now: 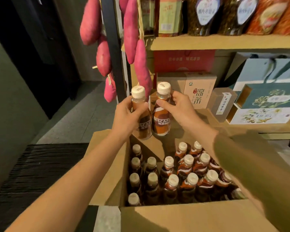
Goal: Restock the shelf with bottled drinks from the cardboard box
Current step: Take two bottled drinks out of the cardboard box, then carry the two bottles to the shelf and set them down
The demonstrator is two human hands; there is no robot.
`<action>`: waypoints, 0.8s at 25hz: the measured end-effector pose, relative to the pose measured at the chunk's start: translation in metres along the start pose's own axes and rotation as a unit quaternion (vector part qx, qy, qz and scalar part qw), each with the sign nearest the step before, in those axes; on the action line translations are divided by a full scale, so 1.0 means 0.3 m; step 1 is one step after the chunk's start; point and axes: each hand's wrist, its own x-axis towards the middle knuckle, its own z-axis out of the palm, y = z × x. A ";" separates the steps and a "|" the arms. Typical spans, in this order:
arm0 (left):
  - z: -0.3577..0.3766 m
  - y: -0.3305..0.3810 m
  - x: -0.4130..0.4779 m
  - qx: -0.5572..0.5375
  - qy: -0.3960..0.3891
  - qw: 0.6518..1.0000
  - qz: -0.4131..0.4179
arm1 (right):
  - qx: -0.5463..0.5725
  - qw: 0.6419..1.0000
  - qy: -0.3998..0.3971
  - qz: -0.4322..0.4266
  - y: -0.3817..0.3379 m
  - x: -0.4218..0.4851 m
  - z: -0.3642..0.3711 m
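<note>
Although two Nescafé coffee bottles are out of the cardboard box, restocking looks barely begun. Close to twenty capped bottles stand packed in the box at lower centre of the frame, with only a small gap at its upper-left corner. The left hand has its fingers wrapped round the shoulder of the left bottle, and the right hand grips the right bottle just under its cap. Both bottles are upright, nearly touching, at the front left corner of the lower shelf. I cannot tell whether their bases rest on the board. Open room is narrow. A herbal tea carton stands right behind, a black post and hanging pink sweet potatoes crowd the left, and gift boxes fill the right. Bare board shows between the right hand and a clear box.
</note>
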 end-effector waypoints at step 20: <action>-0.874 0.433 -0.850 0.106 0.370 0.919 -0.082 | 0.109 0.925 -0.323 -0.169 -0.719 -0.506 0.752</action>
